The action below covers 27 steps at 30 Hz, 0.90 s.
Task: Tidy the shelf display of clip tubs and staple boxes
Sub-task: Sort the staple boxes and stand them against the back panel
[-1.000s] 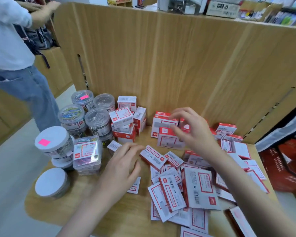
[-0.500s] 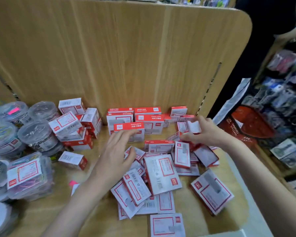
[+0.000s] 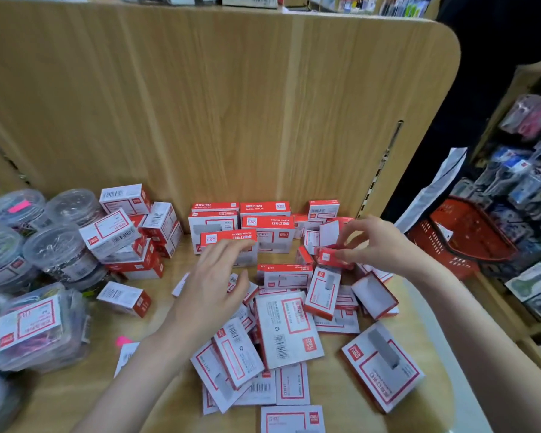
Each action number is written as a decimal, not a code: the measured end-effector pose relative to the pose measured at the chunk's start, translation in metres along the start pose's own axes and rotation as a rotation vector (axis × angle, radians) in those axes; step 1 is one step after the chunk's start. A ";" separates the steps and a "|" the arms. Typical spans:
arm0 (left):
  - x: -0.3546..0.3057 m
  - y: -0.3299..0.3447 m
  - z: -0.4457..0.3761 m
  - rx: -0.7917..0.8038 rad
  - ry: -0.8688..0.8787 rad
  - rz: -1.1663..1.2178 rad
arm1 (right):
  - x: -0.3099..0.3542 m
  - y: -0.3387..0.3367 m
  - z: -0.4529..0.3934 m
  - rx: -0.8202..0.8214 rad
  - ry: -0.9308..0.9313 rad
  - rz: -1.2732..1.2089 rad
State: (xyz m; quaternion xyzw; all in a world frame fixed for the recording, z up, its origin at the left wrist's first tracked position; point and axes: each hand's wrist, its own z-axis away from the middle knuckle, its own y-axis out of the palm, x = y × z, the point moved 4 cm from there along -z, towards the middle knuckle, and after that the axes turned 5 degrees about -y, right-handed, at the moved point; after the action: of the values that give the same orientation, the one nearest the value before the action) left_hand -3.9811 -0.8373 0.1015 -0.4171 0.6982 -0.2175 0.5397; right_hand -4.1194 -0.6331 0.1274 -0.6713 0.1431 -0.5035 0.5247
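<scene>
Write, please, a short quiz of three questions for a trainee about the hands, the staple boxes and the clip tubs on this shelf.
1. True or false: the right hand pinches a small red box.
2. Where do the clip tubs stand: A left, B right, C centre?
3. What does the left hand hold?

Key: 1 true. 2 A. 3 Nothing; it hovers open over the loose staple boxes.

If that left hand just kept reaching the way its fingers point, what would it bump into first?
Probably the red-topped staple box just beyond the left hand, standing in front of the row by the wooden back panel; depth is hard to judge.
</scene>
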 end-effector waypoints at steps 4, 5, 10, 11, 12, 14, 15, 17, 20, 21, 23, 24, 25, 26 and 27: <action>-0.007 0.011 -0.011 0.012 0.030 0.007 | -0.004 0.003 -0.002 0.167 0.010 0.202; -0.010 0.014 -0.013 0.014 0.043 0.008 | -0.006 0.004 -0.003 0.163 0.009 0.233; -0.026 0.021 -0.027 0.023 0.089 0.007 | -0.016 0.010 -0.006 0.150 0.009 0.229; -0.030 0.021 -0.031 0.021 0.099 0.007 | -0.015 0.011 -0.007 0.144 -0.016 0.251; -0.033 0.020 -0.034 0.014 0.118 0.006 | -0.014 0.013 -0.007 0.138 -0.038 0.263; -0.041 0.019 -0.042 0.002 0.152 0.010 | -0.013 0.013 -0.006 0.108 -0.049 0.184; -0.045 0.020 -0.045 0.002 0.158 0.015 | -0.016 0.010 -0.004 0.075 -0.030 0.061; -0.052 0.021 -0.051 -0.003 0.167 0.034 | -0.022 -0.005 0.002 -0.022 0.014 -0.308; -0.065 0.034 -0.053 0.090 0.241 0.038 | -0.036 -0.037 0.014 -0.142 0.076 -0.652; -0.072 0.043 -0.052 0.161 0.286 0.017 | -0.040 -0.043 0.017 -0.158 0.091 -0.697; -0.088 0.065 -0.048 0.318 0.395 -0.048 | -0.047 -0.047 0.020 -0.168 0.099 -0.720; -0.095 0.077 -0.045 0.396 0.436 -0.084 | -0.049 -0.046 0.022 -0.163 0.099 -0.726; -0.102 0.088 -0.042 0.467 0.459 -0.133 | -0.051 -0.043 0.023 -0.160 0.099 -0.738; -0.106 0.098 -0.041 0.518 0.468 -0.193 | -0.052 -0.042 0.025 -0.161 0.097 -0.751; -0.108 0.106 -0.041 0.540 0.470 -0.239 | -0.054 -0.040 0.026 -0.164 0.097 -0.761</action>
State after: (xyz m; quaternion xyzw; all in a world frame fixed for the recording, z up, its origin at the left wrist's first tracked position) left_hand -4.0485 -0.6964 0.0963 -0.2770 0.6668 -0.5452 0.4260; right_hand -4.1362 -0.5633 0.1348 -0.6915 -0.0517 -0.6801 0.2379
